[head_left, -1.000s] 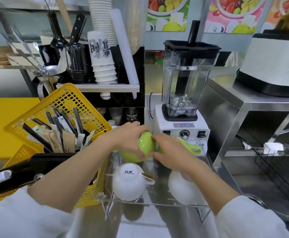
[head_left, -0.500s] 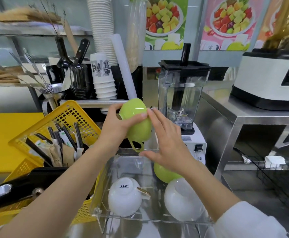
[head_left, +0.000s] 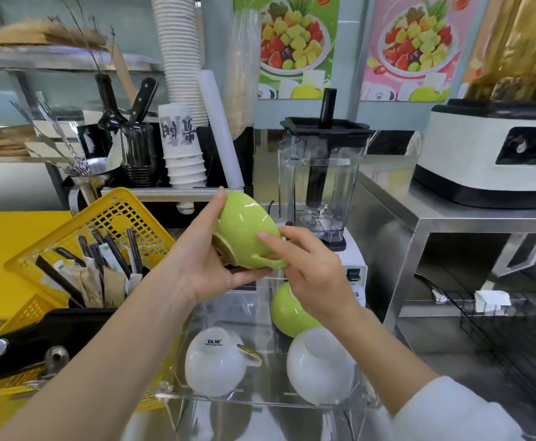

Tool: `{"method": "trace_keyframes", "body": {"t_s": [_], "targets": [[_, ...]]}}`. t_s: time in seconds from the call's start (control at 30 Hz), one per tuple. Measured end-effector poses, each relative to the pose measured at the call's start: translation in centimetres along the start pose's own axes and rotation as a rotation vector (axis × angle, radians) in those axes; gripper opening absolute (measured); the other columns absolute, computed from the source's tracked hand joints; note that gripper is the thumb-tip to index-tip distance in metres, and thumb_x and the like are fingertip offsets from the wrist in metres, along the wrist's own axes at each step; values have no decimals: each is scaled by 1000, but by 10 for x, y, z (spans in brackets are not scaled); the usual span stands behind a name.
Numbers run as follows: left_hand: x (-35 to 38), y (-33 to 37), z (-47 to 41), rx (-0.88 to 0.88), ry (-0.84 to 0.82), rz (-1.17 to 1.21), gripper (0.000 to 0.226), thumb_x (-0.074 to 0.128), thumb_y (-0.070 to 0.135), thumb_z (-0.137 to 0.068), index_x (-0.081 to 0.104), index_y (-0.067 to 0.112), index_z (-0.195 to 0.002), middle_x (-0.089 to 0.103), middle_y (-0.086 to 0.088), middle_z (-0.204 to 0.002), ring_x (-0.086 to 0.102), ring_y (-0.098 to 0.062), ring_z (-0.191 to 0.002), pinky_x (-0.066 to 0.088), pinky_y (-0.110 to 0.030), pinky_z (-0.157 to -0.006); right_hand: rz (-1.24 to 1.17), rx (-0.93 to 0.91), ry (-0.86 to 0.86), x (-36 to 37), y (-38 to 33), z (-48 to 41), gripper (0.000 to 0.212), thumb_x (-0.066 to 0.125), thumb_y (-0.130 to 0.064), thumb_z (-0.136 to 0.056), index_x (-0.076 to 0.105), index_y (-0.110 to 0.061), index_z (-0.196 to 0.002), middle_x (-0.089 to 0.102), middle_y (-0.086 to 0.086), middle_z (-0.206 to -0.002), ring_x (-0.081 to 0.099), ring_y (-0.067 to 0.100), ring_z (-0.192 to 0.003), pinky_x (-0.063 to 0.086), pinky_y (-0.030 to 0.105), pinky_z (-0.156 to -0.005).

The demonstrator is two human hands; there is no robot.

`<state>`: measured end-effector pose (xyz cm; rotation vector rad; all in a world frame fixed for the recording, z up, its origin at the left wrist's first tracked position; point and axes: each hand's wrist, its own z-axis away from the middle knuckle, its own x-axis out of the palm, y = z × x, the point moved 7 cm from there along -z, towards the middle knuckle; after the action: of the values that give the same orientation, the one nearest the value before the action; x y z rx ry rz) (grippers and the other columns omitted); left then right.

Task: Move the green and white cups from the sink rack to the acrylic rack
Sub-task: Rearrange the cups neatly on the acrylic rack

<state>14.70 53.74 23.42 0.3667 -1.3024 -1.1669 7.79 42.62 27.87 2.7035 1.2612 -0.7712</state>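
Observation:
My left hand (head_left: pixel 203 265) grips a green cup (head_left: pixel 244 230) above the acrylic rack (head_left: pixel 260 401), tilted on its side with its handle pointing down and right. My right hand (head_left: pixel 311 272) touches that cup's side and handle with its fingers spread. A second green cup (head_left: pixel 287 313) lies upside down at the back right of the rack, partly behind my right wrist. Two white cups sit upside down in the rack's front row, one at the left (head_left: pixel 214 361) with a gold-edged handle, one at the right (head_left: pixel 319 366).
A yellow basket (head_left: pixel 101 218) with wrapped cutlery stands left of the rack. Behind the rack is a blender (head_left: pixel 320 186) on a white base. A steel counter (head_left: pixel 451 218) with a white machine (head_left: pixel 489 154) rises at the right. Stacked paper cups (head_left: pixel 182 148) stand at the back.
My left hand lifted one green cup out of the rack and turned it onto its side. The right hand moved from the rack up to the cup's handle.

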Motion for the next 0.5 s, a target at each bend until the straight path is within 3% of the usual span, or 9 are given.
{"method": "trace_keyframes", "body": {"t_s": [0.13,0.2,0.27,0.3,0.33,0.4,0.47,0.5], "targets": [[-1,5,11,47,-60,-62,63,65,59,-70,62,13,-112,71,-16,-104,68,-37,-94,54,-58,-76,-59,-11,114,-9,-3,-2,26,47,9,-80,70,4,-91,67,24,-92,67,20,-78,55,23,-69],[-3,7,16,72,-113,-102,63,69,54,-70,60,13,-116,68,-16,-114,66,-37,-100,56,-54,-75,-96,64,153,-9,2,-3,20,53,17,-74,68,5,-81,69,22,-88,61,18,-82,51,17,-74],[-7,8,22,106,-187,-135,69,79,42,-65,55,18,-124,56,-13,-130,63,-37,-105,57,-47,-76,-185,198,178,-7,12,0,23,52,20,-69,65,3,-77,69,17,-86,61,21,-79,53,23,-73],[-12,8,25,136,-210,-176,78,83,32,-60,49,24,-130,51,-10,-134,63,-36,-106,57,-44,-76,-284,316,182,-5,20,3,26,51,19,-70,65,-2,-76,68,12,-86,63,26,-77,56,32,-71],[-17,9,27,181,-215,-262,92,85,20,-55,40,34,-134,48,-6,-135,63,-35,-106,57,-41,-76,-422,454,180,-1,29,6,32,51,18,-74,65,-11,-74,67,5,-85,64,32,-76,58,41,-67],[-25,11,31,298,-181,-527,115,85,10,-50,21,56,-133,44,10,-130,64,-27,-106,58,-36,-77,-721,677,177,10,42,13,38,55,12,-80,63,-23,-68,65,1,-81,68,29,-72,59,37,-56],[-28,17,31,458,-86,-789,121,89,20,-43,15,59,-131,39,22,-126,55,-11,-113,52,-25,-82,-915,781,156,21,44,14,29,60,6,-81,60,-19,-65,62,10,-78,69,17,-63,57,27,-50],[-29,22,31,550,-6,-905,120,89,27,-41,15,55,-132,37,21,-127,47,-8,-118,47,-25,-89,-965,813,143,28,44,15,26,61,4,-81,58,-16,-65,60,12,-77,68,14,-58,56,26,-48]]}}
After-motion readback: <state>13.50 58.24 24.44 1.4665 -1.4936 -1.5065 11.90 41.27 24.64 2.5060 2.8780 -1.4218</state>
